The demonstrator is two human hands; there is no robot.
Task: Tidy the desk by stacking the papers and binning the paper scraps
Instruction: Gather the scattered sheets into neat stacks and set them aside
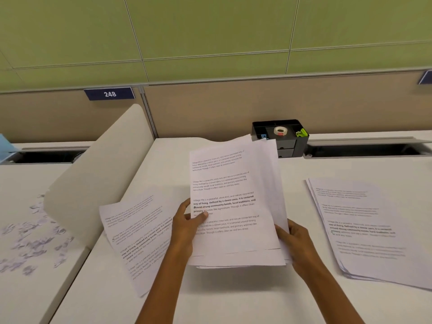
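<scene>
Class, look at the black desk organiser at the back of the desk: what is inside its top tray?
The black plastic desk organiser holds a roll of clear tape, green binder clips and something small and blue. The held white printed sheets cover its front left corner.

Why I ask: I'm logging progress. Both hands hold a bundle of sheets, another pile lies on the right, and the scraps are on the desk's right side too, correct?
One detail is wrong. The head view shows the scraps on the left, beyond the divider. Both the left hand and right hand do hold the bundle, and the pile lies right.
</scene>
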